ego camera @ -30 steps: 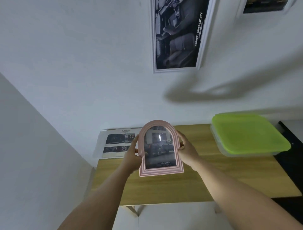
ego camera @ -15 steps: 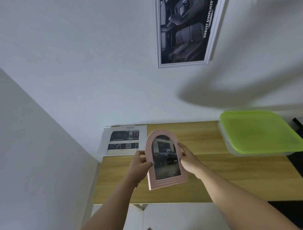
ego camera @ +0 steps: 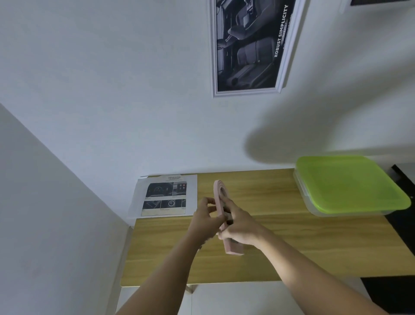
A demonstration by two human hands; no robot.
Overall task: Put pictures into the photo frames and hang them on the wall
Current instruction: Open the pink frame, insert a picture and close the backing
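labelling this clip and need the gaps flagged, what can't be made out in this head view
- Pink frame: edge-on in the head view, so its front is hidden; the left hand and right hand cover its middle.
- Second wall frame: cut off by the top edge.
- Printed sheet: text too small.
- Green-lidded box: lid hides contents.

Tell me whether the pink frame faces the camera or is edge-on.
Edge-on: only the pink frame's narrow side shows, gripped between left hand and right hand.

Sheet (ego camera: 166,195) on table (ego camera: 292,242) left, lidded box (ego camera: 345,184) right, frame (ego camera: 224,215) btwn.
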